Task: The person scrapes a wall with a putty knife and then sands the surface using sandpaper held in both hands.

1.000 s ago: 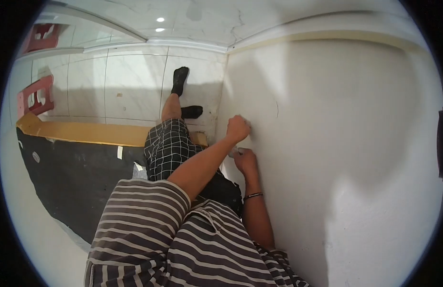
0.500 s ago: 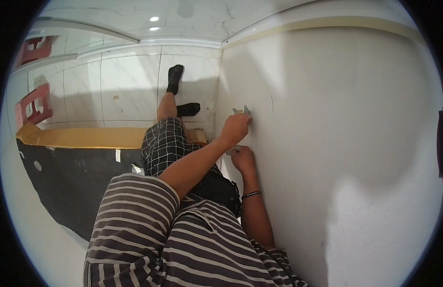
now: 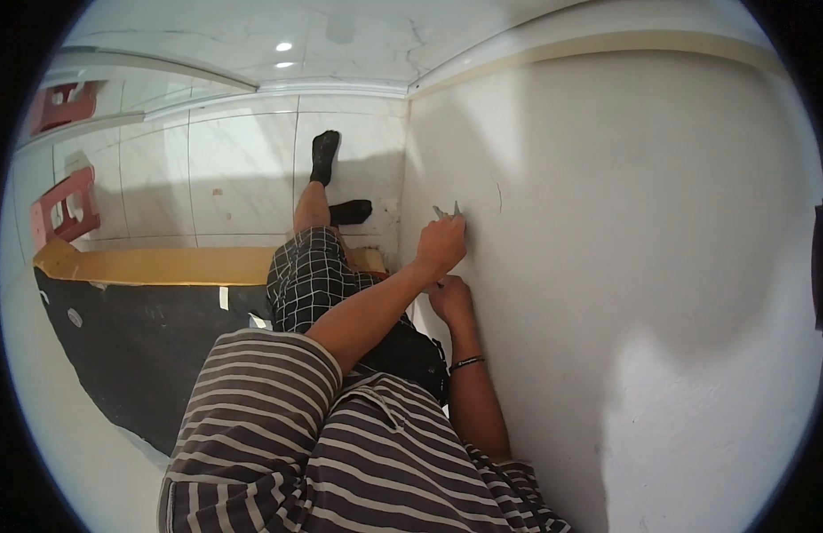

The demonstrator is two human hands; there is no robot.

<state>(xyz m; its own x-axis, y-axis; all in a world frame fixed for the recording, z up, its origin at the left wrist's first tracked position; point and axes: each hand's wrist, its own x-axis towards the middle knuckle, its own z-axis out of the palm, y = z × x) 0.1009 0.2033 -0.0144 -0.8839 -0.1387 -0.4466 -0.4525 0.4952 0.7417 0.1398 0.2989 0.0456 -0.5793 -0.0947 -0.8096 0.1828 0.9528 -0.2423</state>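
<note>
My left hand (image 3: 441,246) is closed around a flat grey tool (image 3: 457,209) with two pointed corners sticking out past the fingers. Its handle is hidden, and the hand is close against the pale wall (image 3: 624,195). Just below the left wrist, my right hand (image 3: 452,304) has its fingers curled in, with a small dark bit showing at the fingertips. What it holds is partly hidden behind the left wrist and too small to name. A thin dark line (image 3: 499,197) marks the wall to the right of the tool.
A black-covered board with a tan edge (image 3: 171,266) lies to my left, beside my legs. On the white floor tiles (image 3: 238,142) stands a red plastic stool (image 3: 67,204). A glossy marbled surface (image 3: 358,49) runs along the far side. My black-socked feet (image 3: 325,155) rest near the wall's corner.
The view has tilted slightly, so most things sit a little lower in the picture. My left hand and the grey tool have turned slightly and shifted a little right along the wall.
</note>
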